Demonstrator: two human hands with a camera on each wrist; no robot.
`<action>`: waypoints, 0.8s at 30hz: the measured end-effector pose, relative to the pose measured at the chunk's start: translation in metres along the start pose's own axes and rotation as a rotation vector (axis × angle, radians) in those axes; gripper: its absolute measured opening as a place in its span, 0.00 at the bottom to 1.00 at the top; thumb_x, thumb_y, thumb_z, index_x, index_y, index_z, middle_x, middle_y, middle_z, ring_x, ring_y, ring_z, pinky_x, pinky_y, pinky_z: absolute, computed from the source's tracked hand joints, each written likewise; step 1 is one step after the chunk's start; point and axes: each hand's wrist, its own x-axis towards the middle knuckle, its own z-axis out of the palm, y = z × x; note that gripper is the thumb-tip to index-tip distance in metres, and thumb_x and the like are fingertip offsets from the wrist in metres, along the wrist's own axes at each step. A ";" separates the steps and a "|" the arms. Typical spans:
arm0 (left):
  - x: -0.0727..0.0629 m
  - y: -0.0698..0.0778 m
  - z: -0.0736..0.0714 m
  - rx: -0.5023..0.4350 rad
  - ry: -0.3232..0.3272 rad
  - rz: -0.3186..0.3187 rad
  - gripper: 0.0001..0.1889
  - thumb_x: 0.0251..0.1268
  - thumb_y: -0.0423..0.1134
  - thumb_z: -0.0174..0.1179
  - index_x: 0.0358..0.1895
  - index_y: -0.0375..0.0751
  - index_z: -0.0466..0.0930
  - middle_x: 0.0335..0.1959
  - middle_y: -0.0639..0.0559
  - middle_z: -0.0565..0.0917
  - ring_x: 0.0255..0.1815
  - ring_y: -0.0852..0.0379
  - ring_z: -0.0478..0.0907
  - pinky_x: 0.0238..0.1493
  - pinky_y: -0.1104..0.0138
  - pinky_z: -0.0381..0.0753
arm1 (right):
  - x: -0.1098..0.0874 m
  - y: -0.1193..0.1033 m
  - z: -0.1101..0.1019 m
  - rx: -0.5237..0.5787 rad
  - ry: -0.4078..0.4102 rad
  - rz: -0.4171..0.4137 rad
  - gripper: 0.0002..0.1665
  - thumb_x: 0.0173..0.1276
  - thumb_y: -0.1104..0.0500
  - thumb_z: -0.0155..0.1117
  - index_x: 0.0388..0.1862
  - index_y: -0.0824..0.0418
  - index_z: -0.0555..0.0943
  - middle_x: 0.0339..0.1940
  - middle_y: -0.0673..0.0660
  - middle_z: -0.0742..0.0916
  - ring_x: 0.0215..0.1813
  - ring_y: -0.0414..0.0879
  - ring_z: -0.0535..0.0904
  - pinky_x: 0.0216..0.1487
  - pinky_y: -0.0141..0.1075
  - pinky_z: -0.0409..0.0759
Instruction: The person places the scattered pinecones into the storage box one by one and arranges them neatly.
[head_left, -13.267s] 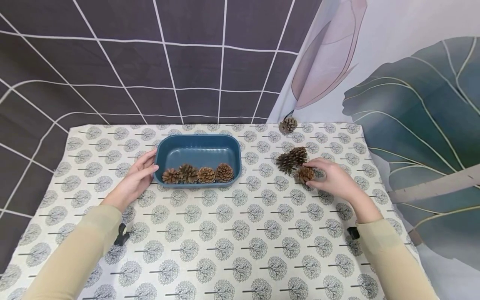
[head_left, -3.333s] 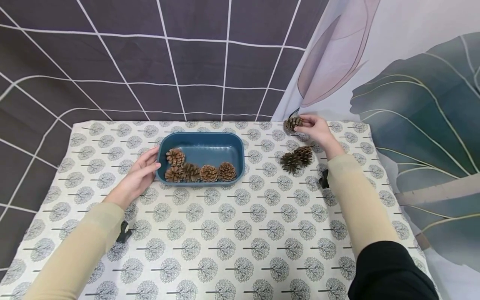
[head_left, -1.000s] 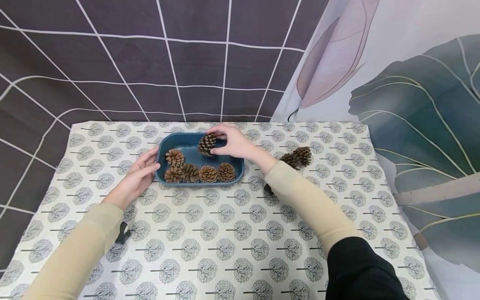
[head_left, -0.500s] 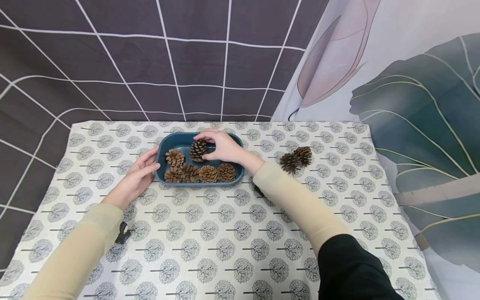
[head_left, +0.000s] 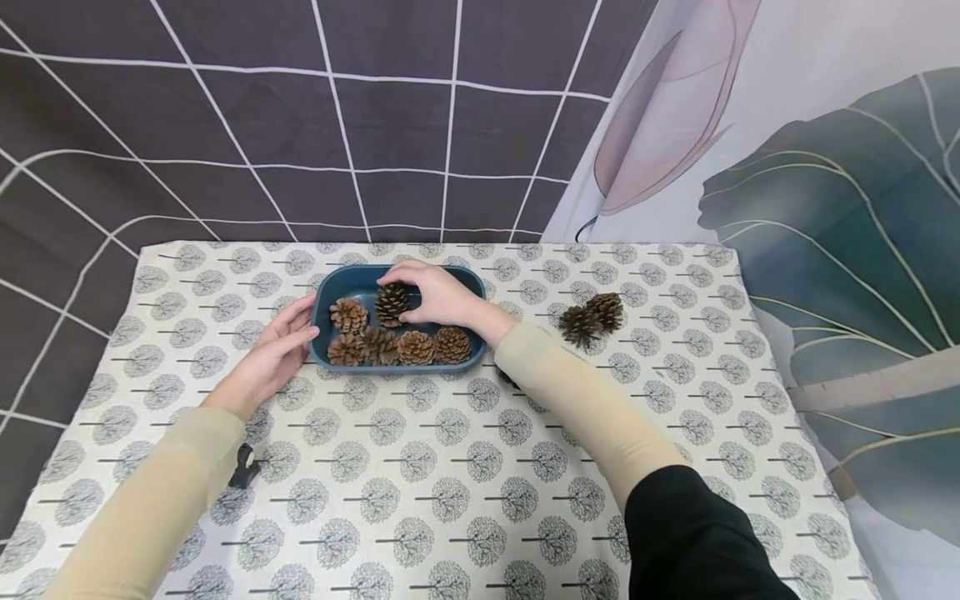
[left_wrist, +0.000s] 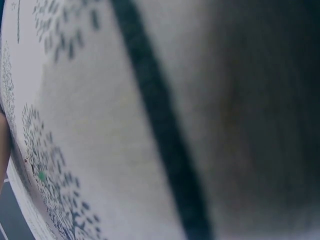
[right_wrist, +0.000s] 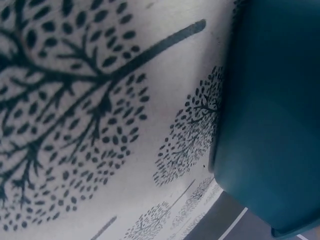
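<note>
In the head view my right hand (head_left: 438,293) reaches into the blue rectangular basin (head_left: 474,287) and pinches a dark brown pine cone (head_left: 391,305) between thumb and fingers. This cone stands upright near the middle, beside a lighter pine cone (head_left: 348,316) at the left wall. Several more pine cones (head_left: 416,347) form a row along the near wall. My left hand (head_left: 276,350) rests against the basin's left side with relaxed fingers. The right wrist view shows the basin's outer wall (right_wrist: 272,125) close up; neither wrist view shows a hand's grip.
Two dark pine cones (head_left: 592,319) lie touching each other on the tree-print tablecloth (head_left: 450,467), right of the basin. A dark curtain with white grid lines (head_left: 390,125) hangs behind the table, and a leaf-patterned curtain (head_left: 825,233) hangs at the right.
Earlier, my right hand took a pine cone on the right, and a fifth cone came into the basin. It then carried the far-edge cone leftward into the basin. My left hand stayed put.
</note>
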 end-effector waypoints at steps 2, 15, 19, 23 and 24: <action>0.000 0.001 0.000 -0.004 -0.001 -0.002 0.27 0.80 0.24 0.51 0.73 0.56 0.74 0.66 0.69 0.81 0.67 0.70 0.76 0.66 0.78 0.73 | 0.002 -0.001 0.001 -0.007 0.006 -0.008 0.37 0.65 0.59 0.79 0.73 0.56 0.79 0.75 0.56 0.80 0.78 0.52 0.73 0.84 0.41 0.69; -0.004 0.003 0.001 0.011 0.030 -0.036 0.29 0.80 0.25 0.52 0.77 0.54 0.69 0.67 0.72 0.80 0.68 0.71 0.74 0.87 0.66 0.59 | 0.010 -0.009 0.009 -0.071 -0.004 -0.020 0.36 0.64 0.58 0.82 0.71 0.55 0.80 0.72 0.56 0.79 0.76 0.51 0.73 0.83 0.40 0.69; -0.004 0.004 0.002 0.017 0.034 -0.045 0.30 0.80 0.26 0.52 0.79 0.53 0.66 0.67 0.72 0.79 0.69 0.72 0.73 0.90 0.62 0.49 | 0.009 -0.012 0.009 -0.074 -0.010 -0.024 0.35 0.64 0.59 0.81 0.70 0.55 0.81 0.71 0.55 0.80 0.76 0.50 0.74 0.84 0.38 0.68; -0.004 0.003 0.001 0.025 0.024 -0.039 0.30 0.81 0.26 0.52 0.80 0.52 0.64 0.68 0.72 0.78 0.69 0.72 0.73 0.87 0.66 0.57 | 0.008 -0.013 0.009 -0.074 -0.020 -0.022 0.33 0.66 0.58 0.79 0.70 0.55 0.81 0.71 0.55 0.81 0.75 0.50 0.75 0.83 0.40 0.69; -0.004 0.003 0.001 0.025 0.020 -0.037 0.30 0.81 0.26 0.52 0.80 0.52 0.64 0.68 0.72 0.78 0.69 0.72 0.73 0.86 0.68 0.60 | 0.008 -0.013 0.009 -0.076 -0.021 -0.021 0.32 0.67 0.58 0.78 0.70 0.55 0.81 0.71 0.55 0.81 0.75 0.50 0.75 0.83 0.40 0.70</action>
